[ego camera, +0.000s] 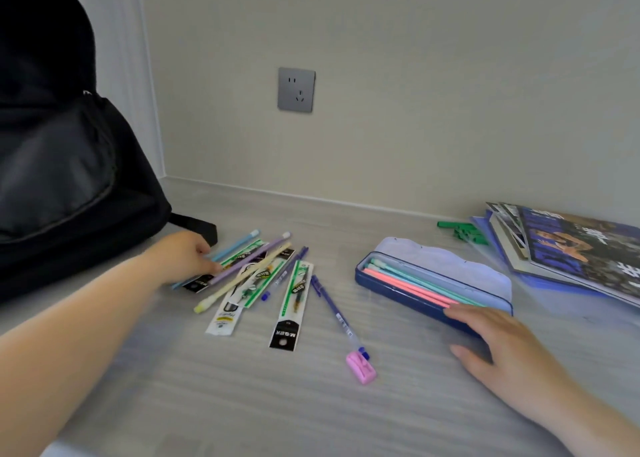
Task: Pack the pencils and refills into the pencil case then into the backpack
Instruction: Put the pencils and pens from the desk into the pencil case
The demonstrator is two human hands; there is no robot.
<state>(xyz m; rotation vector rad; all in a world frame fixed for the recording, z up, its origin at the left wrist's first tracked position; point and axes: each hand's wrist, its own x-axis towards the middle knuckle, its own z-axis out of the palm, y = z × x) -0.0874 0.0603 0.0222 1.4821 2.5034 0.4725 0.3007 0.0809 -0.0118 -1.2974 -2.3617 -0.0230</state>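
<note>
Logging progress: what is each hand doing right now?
Left hand: fingers closing on the pencils, grip unclear.
Right hand: open, resting on the pencil case.

I count three loose pencils (242, 276) in the pile, three refill packets (290, 304), and two purple pens (334, 309). One pink eraser (361, 367). One open pencil case (433, 283) holding what looks like four pencils. One backpack (62, 166). Two hands in view.
</note>
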